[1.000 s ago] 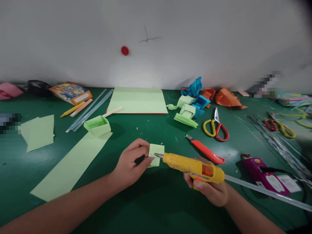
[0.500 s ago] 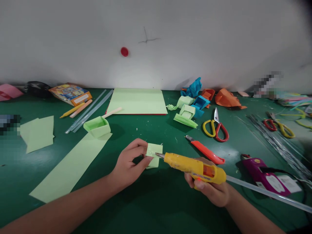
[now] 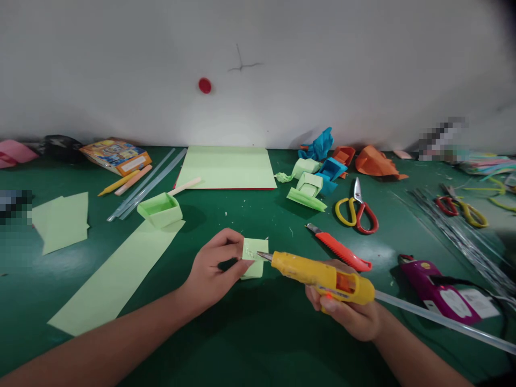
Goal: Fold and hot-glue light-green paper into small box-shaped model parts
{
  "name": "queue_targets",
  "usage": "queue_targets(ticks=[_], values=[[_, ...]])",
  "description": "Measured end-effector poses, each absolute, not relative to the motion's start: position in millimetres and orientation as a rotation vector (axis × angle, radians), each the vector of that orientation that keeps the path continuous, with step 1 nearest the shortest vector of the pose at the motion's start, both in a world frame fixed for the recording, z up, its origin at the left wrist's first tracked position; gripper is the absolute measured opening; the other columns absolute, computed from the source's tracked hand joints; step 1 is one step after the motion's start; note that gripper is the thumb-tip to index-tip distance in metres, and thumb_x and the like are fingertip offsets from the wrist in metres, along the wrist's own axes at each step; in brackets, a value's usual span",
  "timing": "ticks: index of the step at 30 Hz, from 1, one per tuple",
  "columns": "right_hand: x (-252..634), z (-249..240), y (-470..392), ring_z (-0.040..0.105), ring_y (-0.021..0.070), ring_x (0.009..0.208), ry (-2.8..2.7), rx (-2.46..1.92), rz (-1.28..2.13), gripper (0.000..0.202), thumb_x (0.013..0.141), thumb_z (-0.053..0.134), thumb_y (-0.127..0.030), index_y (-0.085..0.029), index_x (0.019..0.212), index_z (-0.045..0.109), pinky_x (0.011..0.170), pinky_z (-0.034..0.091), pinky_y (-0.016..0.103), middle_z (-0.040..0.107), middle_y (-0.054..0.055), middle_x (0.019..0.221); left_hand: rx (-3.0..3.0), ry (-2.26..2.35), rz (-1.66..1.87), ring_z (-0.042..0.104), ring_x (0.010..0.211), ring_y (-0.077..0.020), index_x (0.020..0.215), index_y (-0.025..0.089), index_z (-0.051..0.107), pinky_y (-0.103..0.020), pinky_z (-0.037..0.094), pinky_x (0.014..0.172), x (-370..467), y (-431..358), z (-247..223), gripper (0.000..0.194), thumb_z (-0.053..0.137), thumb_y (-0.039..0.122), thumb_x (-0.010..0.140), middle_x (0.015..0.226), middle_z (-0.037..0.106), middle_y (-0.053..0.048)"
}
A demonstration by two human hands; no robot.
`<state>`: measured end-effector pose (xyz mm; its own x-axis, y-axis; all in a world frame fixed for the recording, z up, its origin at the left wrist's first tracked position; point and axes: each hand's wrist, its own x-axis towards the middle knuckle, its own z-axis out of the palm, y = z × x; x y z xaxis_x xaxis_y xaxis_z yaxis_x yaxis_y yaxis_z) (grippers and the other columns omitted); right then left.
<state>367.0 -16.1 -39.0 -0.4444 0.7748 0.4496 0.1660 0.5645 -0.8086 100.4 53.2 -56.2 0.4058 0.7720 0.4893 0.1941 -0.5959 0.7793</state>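
Between the thumb and fingers of my left hand (image 3: 215, 266) is a small folded piece of pale green paper (image 3: 255, 269), with shiny glue on its upper face. My right hand (image 3: 350, 314) is wrapped round a yellow hot glue gun (image 3: 312, 271), whose red light glows. The gun's metal nozzle points left and meets or nearly meets the paper's glued face. From its back end a long clear glue stick (image 3: 443, 321) sticks out to the right. A small pale green paper box (image 3: 161, 210), with a wooden stick (image 3: 185, 186) beside it, rests on one end of a long green paper strip (image 3: 116, 279).
Right of centre lie a red utility knife (image 3: 342, 251), scissors (image 3: 357, 209) and folded green, blue and orange paper pieces (image 3: 310, 185). A purple device (image 3: 437, 293) with a black cable sits at far right. Green sheets (image 3: 226, 167) lie by the wall; clear sticks (image 3: 149, 183) lie left.
Almost nothing differs. The green paper in my left hand has tilted and shifted very slightly, and the glue gun nozzle stays at its face.
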Motion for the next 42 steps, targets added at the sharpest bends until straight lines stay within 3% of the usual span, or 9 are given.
queue_targets(ticks=[6,15,19,27,33,42], values=[[367,-34,-16,0.054,0.015,0.058,-1.947,-0.761,0.859,0.02,0.104,0.044,-0.035,-0.022,0.095,0.055,0.049,0.043,0.027,0.056,0.002,0.073,2.033,0.816,1.189,0.064,0.078,-0.0142,0.083,0.02,0.074,-0.023,0.052,0.063,100,54,-56,0.012,0.066,0.017,0.09,0.089,0.062,-0.004],[371,-33,-18,0.059,0.0161,0.06,-1.866,-0.756,0.773,0.022,0.104,0.047,-0.039,-0.024,0.098,0.062,0.056,0.049,0.029,0.062,0.002,0.075,2.034,0.862,1.156,0.062,0.073,-0.0104,0.071,0.018,0.067,-0.019,0.048,0.058,100,52,-50,0.019,0.065,0.016,0.089,0.088,0.062,-0.002],[370,-25,-17,0.062,0.0168,0.059,-1.93,-0.776,0.656,0.029,0.105,0.045,-0.043,-0.024,0.104,0.067,0.057,0.051,0.03,0.067,0.002,0.075,2.024,0.839,1.161,0.063,0.073,-0.0103,0.076,0.018,0.07,-0.018,0.048,0.056,101,51,-49,0.016,0.064,0.015,0.09,0.089,0.062,-0.002],[371,-35,-15,0.068,0.0186,0.066,-1.969,-0.753,0.675,0.024,0.103,0.05,-0.039,-0.022,0.106,0.068,0.065,0.055,0.032,0.067,0.001,0.07,2.055,0.833,1.134,0.064,0.074,-0.0119,0.068,0.018,0.066,-0.02,0.051,0.06,100,52,-52,0.022,0.065,0.019,0.09,0.089,0.064,-0.003],[371,-36,-15,0.07,0.0194,0.07,-1.976,-0.751,0.646,0.024,0.104,0.049,-0.039,-0.023,0.095,0.064,0.064,0.053,0.032,0.066,0.0,0.067,2.093,0.81,1.123,0.065,0.076,-0.0129,0.081,0.02,0.073,-0.022,0.052,0.062,100,52,-52,0.012,0.064,0.016,0.09,0.091,0.065,-0.004],[373,-41,-17,0.068,0.0203,0.071,-2.023,-0.787,0.625,0.021,0.102,0.049,-0.037,-0.023,0.091,0.061,0.066,0.052,0.035,0.068,0.003,0.077,2.168,0.82,1.09,0.066,0.075,-0.0128,0.084,0.02,0.072,-0.021,0.053,0.063,99,51,-50,0.012,0.062,0.016,0.09,0.092,0.067,-0.003]])
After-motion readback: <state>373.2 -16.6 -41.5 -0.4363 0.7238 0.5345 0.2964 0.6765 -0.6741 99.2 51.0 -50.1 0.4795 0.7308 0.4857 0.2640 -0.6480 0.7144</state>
